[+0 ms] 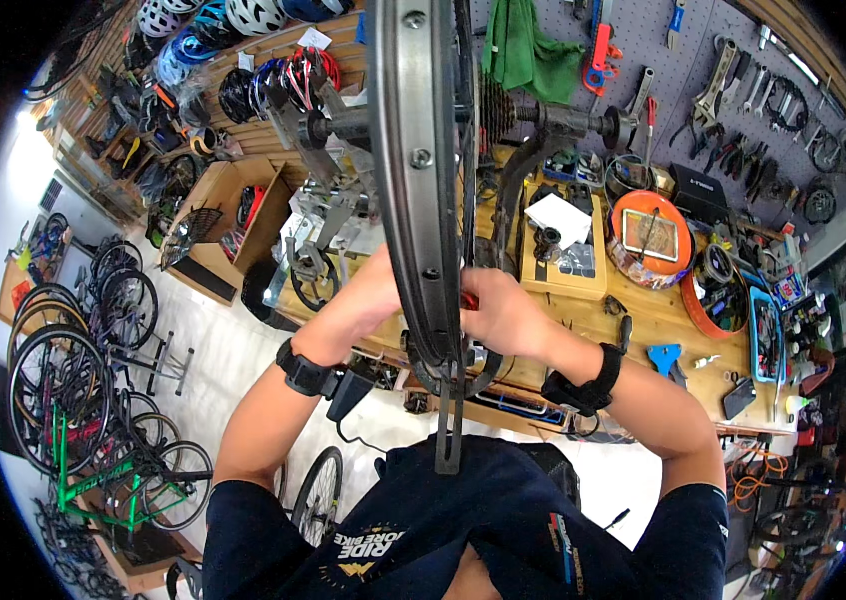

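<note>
Our right grip (499,312) pinches something red (469,300) mid-frame; left grip (373,293), fingers hidden, can't tell. Let's keep the rim (411,120) steady.

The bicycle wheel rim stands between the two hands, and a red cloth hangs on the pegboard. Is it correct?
Not quite: in the head view, the cloth on the pegboard is green. The bicycle wheel rim stands between the left hand and right hand.

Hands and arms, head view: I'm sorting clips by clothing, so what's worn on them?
The left arm and right arm have short, dark navy sleeves and broad black wristbands. A black box with a thin cable shows beside the left wristband; attachment is unclear. No glove shows on the visible parts of the left hand or right hand.
</note>
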Tool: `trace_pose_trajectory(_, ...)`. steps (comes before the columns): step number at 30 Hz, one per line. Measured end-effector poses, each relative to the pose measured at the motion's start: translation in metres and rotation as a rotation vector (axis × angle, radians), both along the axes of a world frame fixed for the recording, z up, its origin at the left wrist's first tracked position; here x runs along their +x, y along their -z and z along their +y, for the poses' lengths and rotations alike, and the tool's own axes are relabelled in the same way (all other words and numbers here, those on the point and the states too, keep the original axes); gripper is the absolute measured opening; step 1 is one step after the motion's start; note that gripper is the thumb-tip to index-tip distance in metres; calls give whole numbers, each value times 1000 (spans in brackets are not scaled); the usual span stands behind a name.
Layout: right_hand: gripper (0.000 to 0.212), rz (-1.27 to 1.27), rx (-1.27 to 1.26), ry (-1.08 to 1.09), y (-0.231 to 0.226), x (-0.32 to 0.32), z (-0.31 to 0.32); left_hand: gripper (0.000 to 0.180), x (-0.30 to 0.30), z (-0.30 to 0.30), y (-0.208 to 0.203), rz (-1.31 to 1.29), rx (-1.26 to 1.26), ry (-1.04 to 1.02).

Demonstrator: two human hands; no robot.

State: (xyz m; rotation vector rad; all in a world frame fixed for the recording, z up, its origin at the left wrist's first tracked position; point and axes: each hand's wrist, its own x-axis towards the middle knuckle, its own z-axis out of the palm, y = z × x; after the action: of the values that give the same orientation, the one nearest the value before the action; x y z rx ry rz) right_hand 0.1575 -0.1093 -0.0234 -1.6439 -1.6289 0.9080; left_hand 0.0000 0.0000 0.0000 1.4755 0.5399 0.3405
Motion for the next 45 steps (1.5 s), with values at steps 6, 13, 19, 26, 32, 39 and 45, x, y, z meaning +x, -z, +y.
trace_pose_trajectory(6,31,297,93,-228,6,10,6,44,3,3,-3,66,128,31)
trace_pose_trajectory(13,30,422,-243,-240,6,37,6,44,12,5,15,8,101,-7)
trace_pose_trajectory(19,49,-94,68,109,-6,11,-11,43,13,1,3,64,126,-25)
trace_pose_trajectory(26,37,80,139,305,-5,0,-32,38,11,5,15,63,168,-6)
trace_pose_trajectory(32,33,51,152,311,-3,-2,-30,36,9,20,40,-80,-77,-24)
trace_pose_trajectory(39,29,126,243,510,-51,8,-77,37,6,13,37,-177,31,63)
trace_pose_trajectory(45,27,563,-87,-94,-14,31,-31,34,18,7,10,53,170,-20)
